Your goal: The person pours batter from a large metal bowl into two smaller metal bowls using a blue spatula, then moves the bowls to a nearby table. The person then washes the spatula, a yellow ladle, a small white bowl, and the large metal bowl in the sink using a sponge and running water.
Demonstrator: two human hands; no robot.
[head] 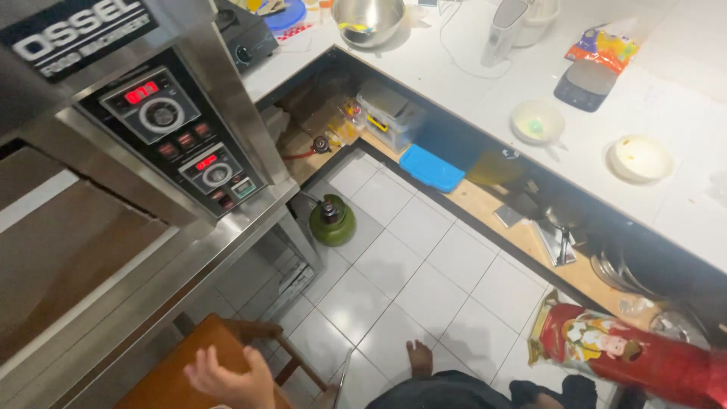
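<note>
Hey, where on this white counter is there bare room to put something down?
The counter lies bare between the steel mixing bowl and the small bowl with something green. Another bare stretch runs along the front edge below the cream bowl. It is crowded around the black scale and snack packet.

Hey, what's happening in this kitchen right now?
A person stands on the white tiled floor beside a steel oven whose displays glow red. One open hand, holding nothing, hovers over a wooden stool; which hand it is can't be told, and the other is out of view. A bare foot shows below. A green gas cylinder sits on the floor, and two bowls rest on the white counter.
</note>
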